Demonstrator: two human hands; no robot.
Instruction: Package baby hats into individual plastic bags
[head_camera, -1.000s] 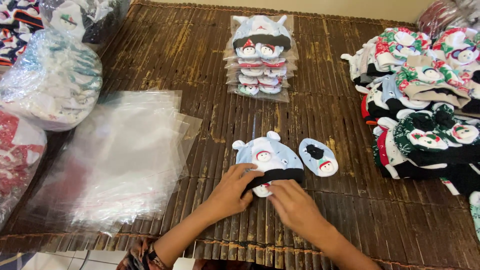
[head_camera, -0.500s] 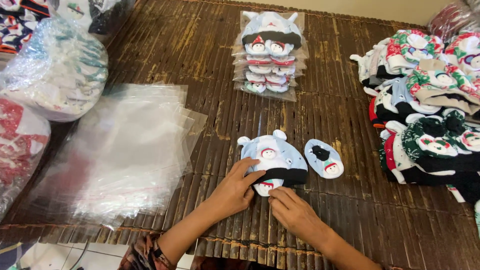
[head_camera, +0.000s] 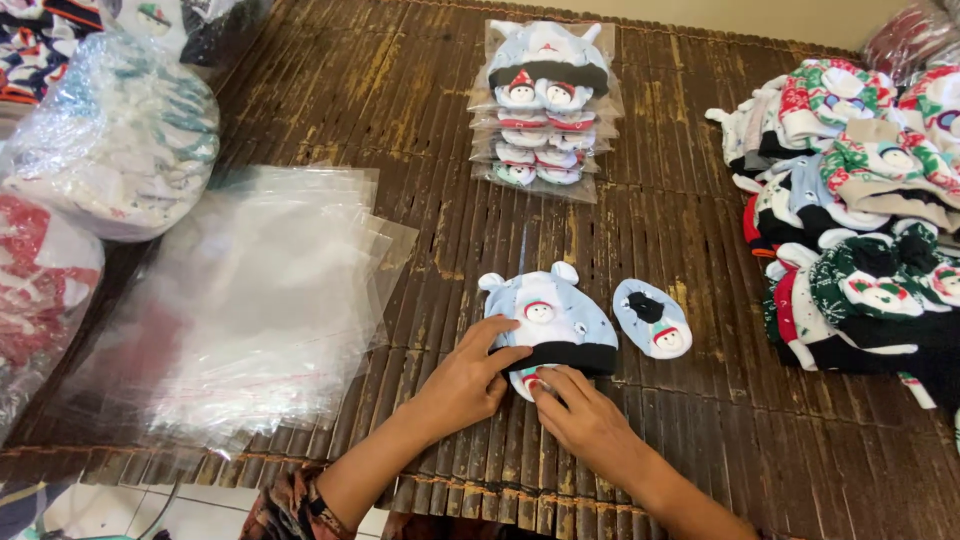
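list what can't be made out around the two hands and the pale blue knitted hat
- Small piece under the pale blue knitted hat: head view, mostly covered by left hand and right hand.
- Pile of folded knitwear: cut off by right edge.
- Clear plastic sleeves: count unreadable, overlapping.

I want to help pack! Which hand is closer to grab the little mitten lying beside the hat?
Right hand, probably. The loose mitten lies on its side of the hat; the left hand would have to cross over.
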